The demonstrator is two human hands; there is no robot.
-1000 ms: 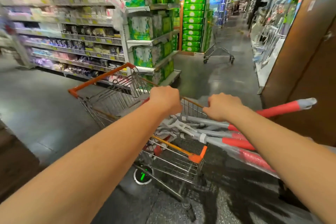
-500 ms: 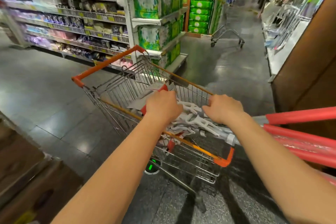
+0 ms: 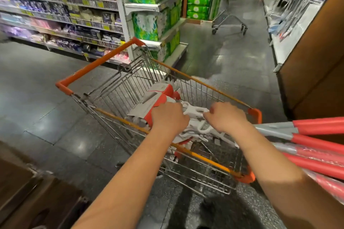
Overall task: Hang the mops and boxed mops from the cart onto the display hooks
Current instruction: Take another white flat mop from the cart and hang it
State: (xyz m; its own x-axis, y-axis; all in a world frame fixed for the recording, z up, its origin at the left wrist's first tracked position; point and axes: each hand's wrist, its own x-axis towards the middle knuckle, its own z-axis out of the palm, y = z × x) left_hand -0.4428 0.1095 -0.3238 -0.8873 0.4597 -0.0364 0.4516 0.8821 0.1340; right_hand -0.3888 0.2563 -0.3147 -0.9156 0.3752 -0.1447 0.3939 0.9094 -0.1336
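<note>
A wire shopping cart with an orange rim stands in front of me. Inside it lies a red and grey boxed mop, and my left hand is curled over its near end. My right hand is closed on the white plastic head parts of the loose mops. Their grey and red handles stick out over the cart's right end, several of them side by side. What lies deeper in the basket is hidden under the hands and mops.
A brown panel stands close on the right, and behind it a display wall holds hanging goods. Stocked shelves and a green-pack endcap fill the left. Another cart stands down the aisle. Brown cartons sit lower left.
Both hands have gone from the cart's rim down into the basket and closed on the mops. The view has tilted lower and nearer to the cart.
</note>
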